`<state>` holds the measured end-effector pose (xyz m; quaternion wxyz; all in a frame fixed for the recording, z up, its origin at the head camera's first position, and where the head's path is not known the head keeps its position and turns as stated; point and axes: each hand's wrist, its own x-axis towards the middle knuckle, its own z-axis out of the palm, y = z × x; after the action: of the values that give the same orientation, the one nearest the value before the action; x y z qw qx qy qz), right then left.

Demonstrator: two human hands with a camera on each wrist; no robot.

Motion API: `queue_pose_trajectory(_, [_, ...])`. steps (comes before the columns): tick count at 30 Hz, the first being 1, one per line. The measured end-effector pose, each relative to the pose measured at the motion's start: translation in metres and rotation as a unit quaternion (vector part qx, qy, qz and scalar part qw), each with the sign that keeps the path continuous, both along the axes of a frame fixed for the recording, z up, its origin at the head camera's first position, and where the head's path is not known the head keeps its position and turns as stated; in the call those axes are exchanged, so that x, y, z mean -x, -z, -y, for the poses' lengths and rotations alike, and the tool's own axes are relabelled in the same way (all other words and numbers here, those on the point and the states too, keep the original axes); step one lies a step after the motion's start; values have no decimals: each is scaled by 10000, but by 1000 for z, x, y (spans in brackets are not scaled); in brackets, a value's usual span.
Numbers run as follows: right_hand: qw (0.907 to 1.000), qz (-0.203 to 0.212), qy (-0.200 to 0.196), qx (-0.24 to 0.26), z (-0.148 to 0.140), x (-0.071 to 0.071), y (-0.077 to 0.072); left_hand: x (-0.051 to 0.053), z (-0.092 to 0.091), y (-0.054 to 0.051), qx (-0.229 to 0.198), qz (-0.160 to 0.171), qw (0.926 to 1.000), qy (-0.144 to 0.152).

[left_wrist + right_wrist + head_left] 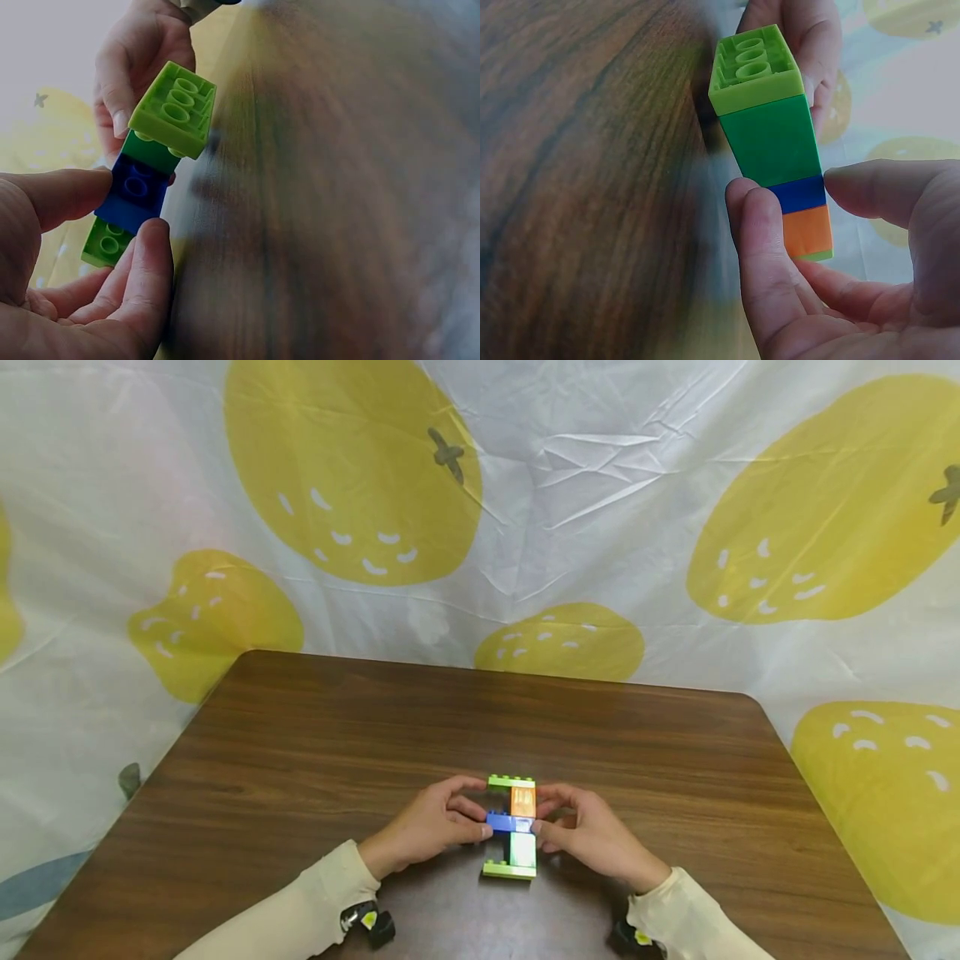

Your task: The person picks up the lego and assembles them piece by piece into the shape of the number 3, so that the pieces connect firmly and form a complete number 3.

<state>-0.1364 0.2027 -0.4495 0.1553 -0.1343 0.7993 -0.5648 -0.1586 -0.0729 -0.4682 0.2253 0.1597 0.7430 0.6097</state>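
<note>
A row of joined toy building bricks lies between both hands in the head view. From the far end it runs lime green brick point(512, 782), orange brick point(523, 802), blue brick point(498, 822), darker green brick point(522, 850) and another lime brick point(508, 870). My left hand point(423, 825) pinches the blue brick's left end between thumb and fingers. On the other side, my right hand point(596, 837) grips the stack around the blue brick point(800, 195). Hollow undersides with round tubes show on the near lime brick point(177, 105). Whether the stack touches the table is unclear.
The dark wood-grain table point(360, 727) extends around the hands. Behind it hangs a pale cloth point(585, 485) printed with yellow fruit. A small dark device is strapped at each wrist, over cream sleeves point(292, 906).
</note>
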Motion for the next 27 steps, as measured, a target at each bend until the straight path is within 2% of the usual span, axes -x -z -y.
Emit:
queue_pose_trajectory(6, [10000, 39, -56, 9, 0, -1, 2, 1, -1, 2, -14, -50, 10000, 26])
queue_pose_trajectory(27, [9999, 165, -40, -1, 2, 0, 3, 3, -3, 1, 340, -243, 9991, -79])
